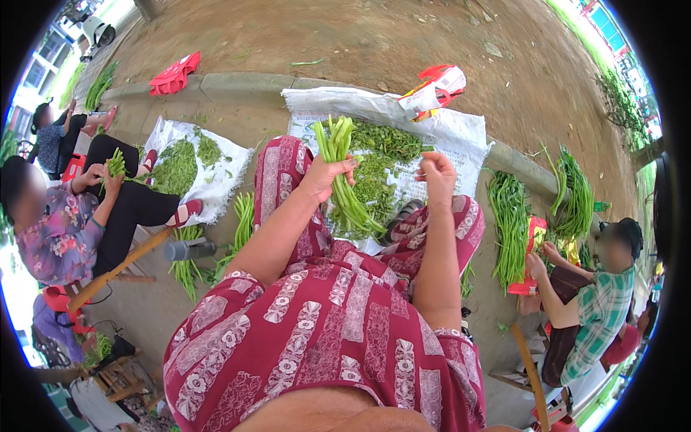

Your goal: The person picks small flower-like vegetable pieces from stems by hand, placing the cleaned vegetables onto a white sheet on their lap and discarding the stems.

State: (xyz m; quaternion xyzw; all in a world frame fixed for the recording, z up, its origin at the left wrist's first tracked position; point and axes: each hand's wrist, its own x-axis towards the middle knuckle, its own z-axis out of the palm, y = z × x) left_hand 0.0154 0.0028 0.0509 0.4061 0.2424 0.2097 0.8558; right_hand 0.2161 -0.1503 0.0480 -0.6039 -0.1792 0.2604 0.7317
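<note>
My left hand (330,175) grips a bundle of pale green leafy-vegetable stems (345,186), held upright between my knees. To its right, my right hand (436,175) is raised with its fingers curled together. A small green bit shows at those fingertips; whether it is pinched or lies behind them is unclear. Below both hands, a white woven plastic sheet (459,143) is spread on the ground. Plucked green leaves (386,141) lie on it in loose heaps, partly hidden by the bundle and my legs.
A red-and-white bag (434,92) rests at the sheet's far edge, along a concrete kerb (237,88). Long green stems lie at right (507,227) and left (244,216). A grey bottle (189,249) is at left. Seated people handle greens on both sides.
</note>
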